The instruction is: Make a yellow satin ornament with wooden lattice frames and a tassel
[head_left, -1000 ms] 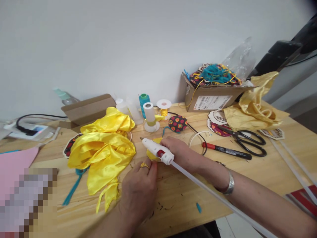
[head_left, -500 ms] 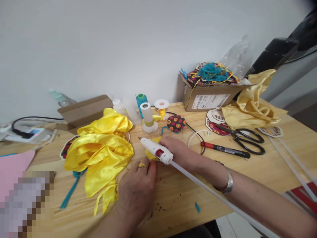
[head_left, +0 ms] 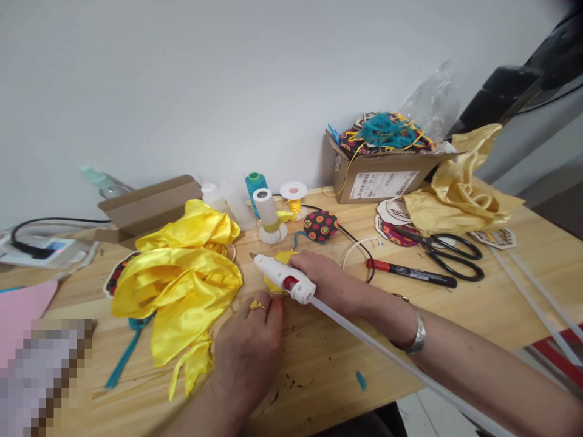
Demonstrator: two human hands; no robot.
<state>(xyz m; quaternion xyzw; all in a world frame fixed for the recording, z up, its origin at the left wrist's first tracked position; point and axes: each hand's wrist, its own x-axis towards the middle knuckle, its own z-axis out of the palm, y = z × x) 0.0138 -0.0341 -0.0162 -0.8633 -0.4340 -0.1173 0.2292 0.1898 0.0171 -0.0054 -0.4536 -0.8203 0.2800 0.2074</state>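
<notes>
Glue gun [head_left: 281, 274] gripped in the right hand [head_left: 325, 280], pointing toward ten o'clock; left hand [head_left: 248, 349], half-curled, touches yellow fabric [head_left: 272, 286] at its one o'clock, whether pinching I cannot tell.

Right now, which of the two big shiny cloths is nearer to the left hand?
The bright yellow cloth, beside the left hand; the paler gold cloth lies beyond the scissors, near the labelled box.

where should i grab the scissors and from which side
Probably best take the scissors by the black handle loops, coming from the near right. They lie flat with the loops turned right, while the blades point left, and the gold cloth lies just beyond, so the near side seems easier.
</notes>
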